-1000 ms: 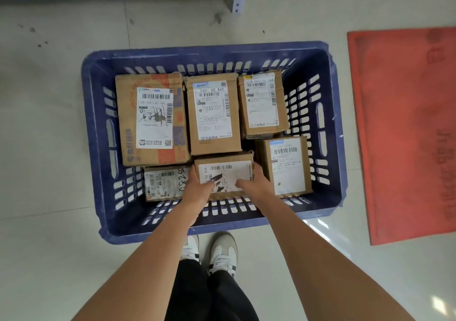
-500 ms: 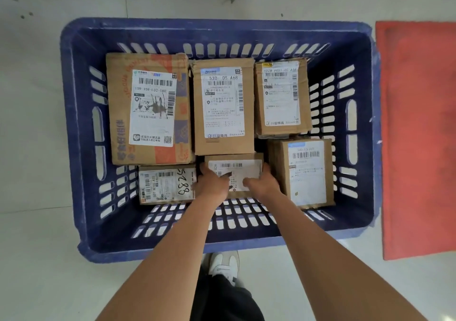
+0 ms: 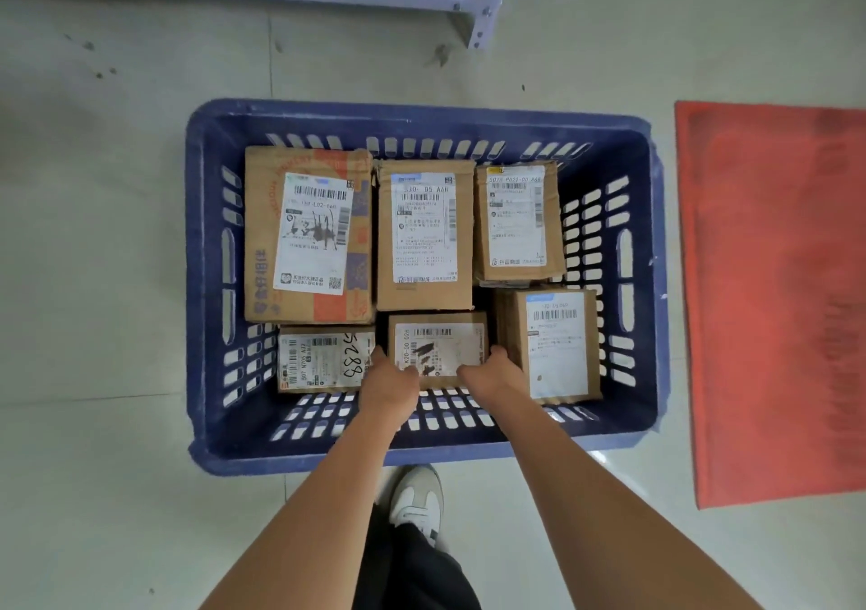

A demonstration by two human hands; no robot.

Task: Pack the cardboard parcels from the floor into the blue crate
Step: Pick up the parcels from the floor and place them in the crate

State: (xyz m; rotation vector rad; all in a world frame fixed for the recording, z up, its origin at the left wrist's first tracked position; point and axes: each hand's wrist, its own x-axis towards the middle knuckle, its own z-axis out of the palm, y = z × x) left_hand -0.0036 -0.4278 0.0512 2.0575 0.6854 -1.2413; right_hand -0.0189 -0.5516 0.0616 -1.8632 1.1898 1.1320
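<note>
Both hands, left hand (image 3: 391,382) and right hand (image 3: 492,375), grasp the small parcel (image 3: 438,349) seated low in the blue crate (image 3: 206,281), wedged between neighbouring parcels. Risk: fingers pinched on withdrawal, or parcel left tilted.

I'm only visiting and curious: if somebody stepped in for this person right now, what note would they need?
Left hand and right hand: both grip the small parcel at the crate's near wall, between the "5288" parcel and a taller parcel.
Done: six parcels sit in the crate, three along the far wall.
Left: let go of this parcel. No parcels show on the floor in view; check outside it.
</note>
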